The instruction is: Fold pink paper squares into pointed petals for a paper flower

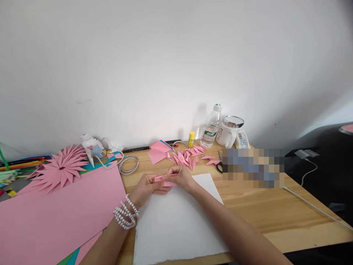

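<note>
Between my two hands is a narrow strip of folded pink paper, held over the far part of a white sheet. My left hand, with a beaded bracelet at the wrist, is closed on the paper's left end. Fingers of my right hand pinch the same piece from the right. Just beyond my hands lies a pile of folded pink paper pieces. Pink square paper rests to the left of that pile. My fingers partly hide the held piece.
Large pink sheets and a pleated pink paper rosette cover the left. Along the wall stand a white bottle, a yellow glue stick, a water bottle and a white mug. Scissors lie at right, beside a blurred patch.
</note>
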### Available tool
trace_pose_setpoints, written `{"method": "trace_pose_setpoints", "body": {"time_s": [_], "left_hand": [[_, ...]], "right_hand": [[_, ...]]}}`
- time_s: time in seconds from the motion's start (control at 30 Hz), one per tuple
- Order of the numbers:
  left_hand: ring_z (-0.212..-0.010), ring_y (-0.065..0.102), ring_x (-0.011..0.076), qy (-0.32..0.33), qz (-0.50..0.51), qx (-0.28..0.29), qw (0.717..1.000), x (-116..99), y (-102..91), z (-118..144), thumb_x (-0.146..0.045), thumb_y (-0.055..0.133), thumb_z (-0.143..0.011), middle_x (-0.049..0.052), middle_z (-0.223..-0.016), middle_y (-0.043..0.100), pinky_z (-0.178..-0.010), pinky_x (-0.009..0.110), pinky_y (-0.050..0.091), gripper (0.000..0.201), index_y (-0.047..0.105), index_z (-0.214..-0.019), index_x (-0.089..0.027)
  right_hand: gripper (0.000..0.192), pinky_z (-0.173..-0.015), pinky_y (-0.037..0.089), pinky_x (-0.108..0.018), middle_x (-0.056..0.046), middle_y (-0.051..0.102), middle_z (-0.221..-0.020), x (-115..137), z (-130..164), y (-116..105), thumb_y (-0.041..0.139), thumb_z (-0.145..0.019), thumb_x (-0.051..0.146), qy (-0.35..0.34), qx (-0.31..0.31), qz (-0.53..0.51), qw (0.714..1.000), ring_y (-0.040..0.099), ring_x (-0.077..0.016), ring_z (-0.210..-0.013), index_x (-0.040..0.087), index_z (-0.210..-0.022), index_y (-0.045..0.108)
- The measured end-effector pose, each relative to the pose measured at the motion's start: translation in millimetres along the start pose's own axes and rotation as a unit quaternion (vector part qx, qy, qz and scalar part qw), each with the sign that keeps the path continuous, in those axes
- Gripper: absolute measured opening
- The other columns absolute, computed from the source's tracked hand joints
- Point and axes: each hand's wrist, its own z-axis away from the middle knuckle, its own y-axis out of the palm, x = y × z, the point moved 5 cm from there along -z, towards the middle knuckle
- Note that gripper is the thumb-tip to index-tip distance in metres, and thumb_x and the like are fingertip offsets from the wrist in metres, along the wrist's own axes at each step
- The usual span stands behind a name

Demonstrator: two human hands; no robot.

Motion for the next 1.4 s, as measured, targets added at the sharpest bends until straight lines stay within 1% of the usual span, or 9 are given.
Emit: {"method": "trace_pose_setpoints", "body": {"time_s": [0.17,0.4,0.57,0.7,0.77,0.87,1.07,1.27,1.4], "left_hand": [[-0.076,0.064,0.0254,-0.019,0.026,-0.022,0.999,-2.5,-2.9,1.7,-0.022,0.067,-0.063,0.015,-0.083,0.068,-0.076,0.038,0.049,0.026,0.066,-0.084,-0.007],[-0.078,0.064,0.0254,-0.029,0.043,-0.021,0.998,-4.4,-4.1,2.5,-0.023,0.066,-0.064,0.018,-0.086,0.067,-0.076,0.037,0.048,0.029,0.065,-0.088,-0.006],[-0.08,0.064,0.0258,-0.019,0.056,-0.039,0.997,-5.7,-7.2,2.0,-0.022,0.066,-0.065,0.015,-0.084,0.068,-0.076,0.036,0.049,0.027,0.065,-0.087,-0.007],[-0.084,0.062,0.0264,0.006,0.057,-0.056,0.997,-7.6,-9.7,1.6,-0.025,0.064,-0.067,0.016,-0.085,0.068,-0.078,0.036,0.048,0.029,0.063,-0.089,-0.006],[-0.083,0.063,0.0269,0.02,0.035,-0.059,0.997,-7.8,-8.9,1.3,-0.028,0.064,-0.067,0.017,-0.085,0.068,-0.077,0.038,0.049,0.032,0.062,-0.089,-0.005],[-0.078,0.064,0.0266,0.041,0.0,-0.075,0.996,-7.6,-7.5,1.2,-0.03,0.065,-0.066,0.015,-0.082,0.068,-0.073,0.039,0.05,0.034,0.059,-0.09,-0.006],[-0.077,0.064,0.0258,0.051,-0.012,-0.068,0.996,-9.8,-2.4,2.1,-0.032,0.063,-0.067,0.014,-0.08,0.069,-0.072,0.039,0.051,0.033,0.057,-0.09,-0.009],[-0.071,0.065,0.0242,0.058,-0.03,-0.072,0.995,-15.1,-1.3,3.2,-0.033,0.066,-0.063,0.01,-0.074,0.069,-0.069,0.039,0.052,0.032,0.055,-0.083,-0.011],[-0.067,0.065,0.0237,0.079,-0.061,-0.118,0.988,-16.5,-6.6,2.7,-0.034,0.067,-0.061,0.007,-0.07,0.067,-0.065,0.036,0.053,0.028,0.059,-0.075,-0.011]], "right_hand": [[0.029,-0.051,0.036,-0.022,0.002,0.057,-0.06,-3.7,-1.1,-5.1,0.07,-0.053,0.04,0.046,0.001,-0.029,0.999,0.048,-0.0091,-0.053,0.015,-0.065,0.061],[0.032,-0.052,0.036,-0.022,0.002,0.058,-0.058,-10.3,-5.2,-9.3,0.075,-0.045,0.036,0.029,-0.024,-0.101,0.994,0.049,-0.0087,-0.053,0.015,-0.054,0.053],[0.032,-0.051,0.039,-0.022,0.002,0.058,-0.059,-11.7,-5.4,-12.0,0.072,-0.051,0.04,0.061,-0.038,-0.13,0.989,0.049,-0.0082,-0.052,0.014,-0.068,0.061],[0.048,-0.062,0.046,-0.028,0.0,0.062,-0.072,-8.2,-3.7,-6.1,0.076,-0.043,0.036,0.071,0.033,-0.144,0.987,0.057,-0.014,-0.065,0.016,-0.085,0.061],[0.045,-0.065,0.047,-0.03,-0.002,0.063,-0.072,-7.6,-2.6,-3.8,0.076,-0.042,0.035,0.072,0.053,-0.133,0.987,0.058,-0.0152,-0.065,0.014,-0.079,0.062],[0.037,-0.063,0.047,-0.03,-0.001,0.063,-0.068,-7.7,-1.7,-4.0,0.076,-0.044,0.034,0.073,0.036,-0.11,0.991,0.057,-0.0139,-0.061,0.013,-0.072,0.063],[0.033,-0.061,0.047,-0.028,-0.001,0.063,-0.065,-4.0,-0.4,-0.8,0.073,-0.05,0.034,0.062,0.05,-0.108,0.991,0.056,-0.0123,-0.056,0.013,-0.075,0.064],[0.028,-0.053,0.044,-0.024,0.001,0.059,-0.057,-6.3,-0.5,-3.5,0.072,-0.05,0.034,0.077,0.04,-0.079,0.993,0.05,-0.009,-0.05,0.014,-0.067,0.064],[0.028,-0.051,0.042,-0.022,0.001,0.058,-0.06,-7.8,-0.2,-2.6,0.073,-0.05,0.032,0.086,0.053,-0.084,0.991,0.048,-0.0076,-0.051,0.014,-0.069,0.064]]}}
